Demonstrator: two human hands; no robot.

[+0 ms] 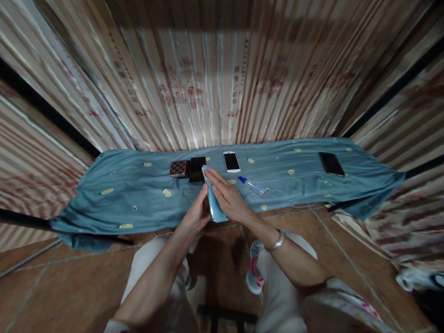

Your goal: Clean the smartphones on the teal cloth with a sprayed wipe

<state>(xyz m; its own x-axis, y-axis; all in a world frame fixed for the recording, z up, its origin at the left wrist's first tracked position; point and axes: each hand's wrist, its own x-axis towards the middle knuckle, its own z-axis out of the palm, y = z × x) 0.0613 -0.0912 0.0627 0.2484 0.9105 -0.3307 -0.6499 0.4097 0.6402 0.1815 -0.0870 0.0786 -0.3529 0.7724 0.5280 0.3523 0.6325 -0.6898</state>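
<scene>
My left hand (198, 212) is closed around the side of a shiny light-blue smartphone (215, 210), which is tilted up over the front edge of the covered table. My right hand (227, 196) lies along the phone's back, fingers stretched and close together. A pale, cloth-like piece (204, 169) sticks out at its fingertips; the rest is hidden under the fingers. Just beyond my left hand lies a black phone-like slab (197, 169). To the right of my right hand rests a clear spray bottle with a blue top (252, 185).
A brown checkered case (178, 168) lies beside the black slab. A white phone with a dark screen (231, 162) is farther back, and another dark phone (331, 164) lies at right. A blue patterned cloth (138, 189) covers the table; striped curtains (215, 92) stand behind.
</scene>
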